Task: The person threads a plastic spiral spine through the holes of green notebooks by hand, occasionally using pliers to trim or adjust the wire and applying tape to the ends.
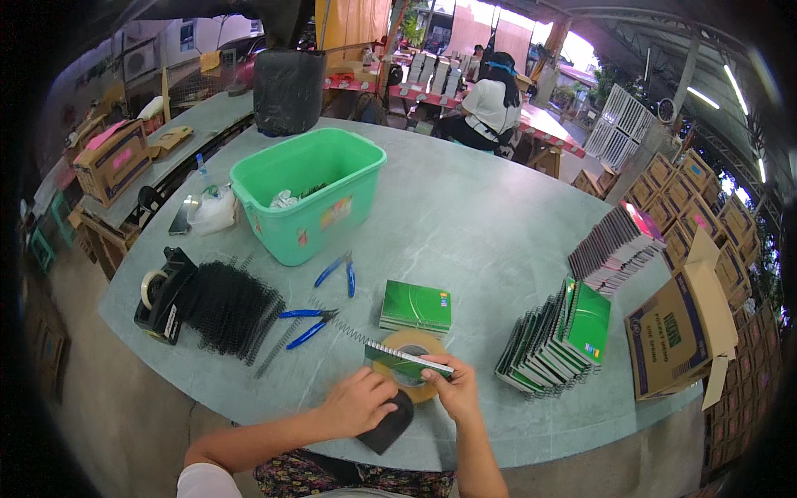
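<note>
My right hand (455, 388) grips the right end of a small green notebook (403, 360), thumb on top, tilted with its punched edge facing up. A black wire coil (352, 332) runs out from that edge's left end, up and to the left. My left hand (363, 401) is closed, its fingers curled at the edge of a dark pad (387, 425); whatever they pinch is hidden. Beneath the notebook lies a wide tan tape roll (413, 339). Just beyond it sits a short stack of green notebooks (417, 306).
Two blue-handled pliers (309, 325) lie left of centre, near a heap of black coils (228, 307) and a tape dispenser (166, 295). A green tub (311, 224) stands behind. Coil-bound notebooks (554, 340), more notebooks (614, 245) and an open carton (677, 332) are on the right.
</note>
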A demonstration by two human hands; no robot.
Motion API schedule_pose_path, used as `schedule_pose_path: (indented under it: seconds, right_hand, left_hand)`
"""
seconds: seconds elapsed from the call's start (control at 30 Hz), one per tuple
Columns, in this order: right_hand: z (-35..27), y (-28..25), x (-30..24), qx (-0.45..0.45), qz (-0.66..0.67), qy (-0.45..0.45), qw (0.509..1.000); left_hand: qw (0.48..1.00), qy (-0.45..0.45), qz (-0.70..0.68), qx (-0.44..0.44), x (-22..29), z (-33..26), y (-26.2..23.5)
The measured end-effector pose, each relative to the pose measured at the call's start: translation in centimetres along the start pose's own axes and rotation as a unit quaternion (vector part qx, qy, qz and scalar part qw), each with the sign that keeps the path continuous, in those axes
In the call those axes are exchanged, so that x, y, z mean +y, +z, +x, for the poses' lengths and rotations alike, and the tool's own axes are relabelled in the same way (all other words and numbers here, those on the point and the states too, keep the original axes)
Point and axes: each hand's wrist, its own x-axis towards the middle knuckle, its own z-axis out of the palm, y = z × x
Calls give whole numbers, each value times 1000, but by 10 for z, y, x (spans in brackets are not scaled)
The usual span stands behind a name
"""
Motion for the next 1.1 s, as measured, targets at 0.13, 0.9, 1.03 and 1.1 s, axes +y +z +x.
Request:
schedule_pose_path:
  seconds: [0.13, 0.9, 1.03, 1.1]
  right_hand:
    - [0, -4, 4, -14, 14, 18, 1000]
    - [-6, 7, 0, -46, 36, -3, 998]
    - [-7, 3, 4, -43, 13, -29, 999]
    - [-5, 6, 2, -47, 24, -26, 998]
  left_hand:
    - [990, 63, 95, 88, -3, 21, -14]
    - [990, 64, 118, 51, -34, 28, -18]
    - [962, 165, 214, 19, -10, 17, -14]
    - [965, 135, 207, -85, 6, -16, 10]
